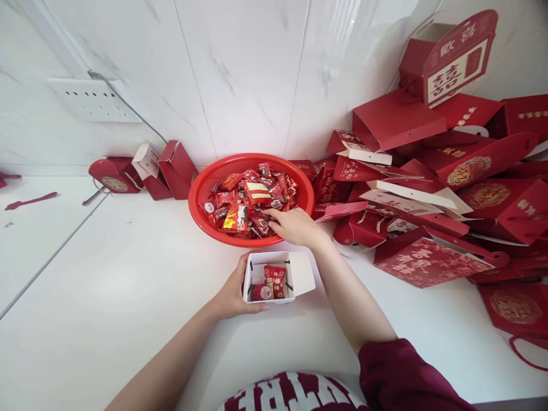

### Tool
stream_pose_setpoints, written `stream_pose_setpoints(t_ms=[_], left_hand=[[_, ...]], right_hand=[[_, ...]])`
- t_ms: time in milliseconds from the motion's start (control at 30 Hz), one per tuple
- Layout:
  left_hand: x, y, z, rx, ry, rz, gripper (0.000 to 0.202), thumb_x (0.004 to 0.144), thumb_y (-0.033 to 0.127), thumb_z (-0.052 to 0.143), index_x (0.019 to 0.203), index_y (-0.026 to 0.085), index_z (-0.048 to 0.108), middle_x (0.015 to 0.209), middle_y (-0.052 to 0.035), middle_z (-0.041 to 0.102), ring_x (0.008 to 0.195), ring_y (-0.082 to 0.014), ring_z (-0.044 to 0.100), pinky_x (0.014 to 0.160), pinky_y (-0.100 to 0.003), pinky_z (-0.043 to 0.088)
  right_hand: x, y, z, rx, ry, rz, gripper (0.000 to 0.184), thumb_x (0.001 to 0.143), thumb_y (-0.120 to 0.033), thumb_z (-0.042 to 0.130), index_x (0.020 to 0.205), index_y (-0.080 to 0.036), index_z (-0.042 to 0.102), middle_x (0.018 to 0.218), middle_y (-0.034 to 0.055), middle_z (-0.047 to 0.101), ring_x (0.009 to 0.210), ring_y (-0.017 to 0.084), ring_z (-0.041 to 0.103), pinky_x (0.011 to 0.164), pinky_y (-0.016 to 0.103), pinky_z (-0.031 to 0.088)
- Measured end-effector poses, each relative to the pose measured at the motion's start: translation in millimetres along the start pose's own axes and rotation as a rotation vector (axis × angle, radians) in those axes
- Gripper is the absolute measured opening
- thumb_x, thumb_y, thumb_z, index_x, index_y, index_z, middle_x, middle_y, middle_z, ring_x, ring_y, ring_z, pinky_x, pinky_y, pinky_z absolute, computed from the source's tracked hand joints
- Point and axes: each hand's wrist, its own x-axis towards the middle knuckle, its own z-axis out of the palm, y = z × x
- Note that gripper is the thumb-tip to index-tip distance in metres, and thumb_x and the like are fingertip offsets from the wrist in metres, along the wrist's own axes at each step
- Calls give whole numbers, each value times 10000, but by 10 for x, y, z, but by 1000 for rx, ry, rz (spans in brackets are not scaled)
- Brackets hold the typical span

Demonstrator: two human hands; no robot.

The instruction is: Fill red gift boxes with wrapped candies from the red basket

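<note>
A small white-lined gift box (302, 277) stands on the white counter with its flap folded out to the right. Several red-wrapped candies (274, 277) lie inside it. My left hand (233, 294) is wrapped round the box's left side, thumb at the near edge. Just beyond it sits a red plastic basket (201, 214), filled with wrapped candies (258, 193). My right hand (295, 225) reaches over the basket's right rim, its thumb and forefinger closed on a dark red wrapped candy (260, 224) at the front of the pile.
Red gift boxes (432, 257) are heaped along the right, one standing upright (454, 68) on top. A few more red boxes (177, 168) stand left of the basket against the tiled wall. A power strip (96, 100) with a cable is on the wall. A red strip (32, 201) lies far left.
</note>
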Motion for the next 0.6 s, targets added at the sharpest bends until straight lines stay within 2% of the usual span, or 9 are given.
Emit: stream_pose_setpoints(t_ms=[67, 167, 300, 433, 600], left_hand=[[2, 0, 5, -10, -3, -6, 949, 673, 364, 858, 1415, 247, 278, 1421, -154, 457, 1304, -376, 503, 1051, -516, 464], [12, 4, 15, -16, -4, -12, 957, 672, 364, 856, 1419, 254, 269, 1431, -153, 448, 1313, -378, 494, 1059, -523, 453], [22, 20, 18, 0, -8, -12, 977, 659, 354, 864, 1422, 251, 262, 1427, -153, 443, 1321, -386, 478, 1065, -523, 448], [18, 41, 13, -4, -17, -10, 961, 660, 347, 865, 1410, 255, 272, 1415, -154, 441, 1305, -391, 490, 1045, -515, 465], [12, 53, 11, -3, -19, -18, 955, 673, 349, 859, 1416, 248, 268, 1427, -170, 423, 1321, -402, 467, 1055, -538, 445]], right_hand=[[33, -7, 7, 45, 9, -13, 410, 969, -379, 502, 1354, -247, 557, 1128, 58, 749, 1101, 263, 672, 977, 407, 422], [125, -2, 34, 118, -10, -35, 448, 890, -458, 628, 1290, -259, 599, 1062, 19, 762, 1031, 229, 690, 846, 328, 480], [233, 33, 78, 186, -42, -79, 532, 790, -403, 744, 1281, -254, 605, 1020, 13, 756, 951, 208, 693, 745, 281, 488], [243, 83, 107, 236, 10, -157, 543, 775, -285, 737, 1291, -236, 576, 1144, 37, 714, 1010, 202, 669, 799, 283, 493], [249, 135, 171, 212, 90, -205, 510, 771, -260, 712, 1264, -197, 600, 1276, 77, 651, 1109, 236, 638, 933, 343, 497]])
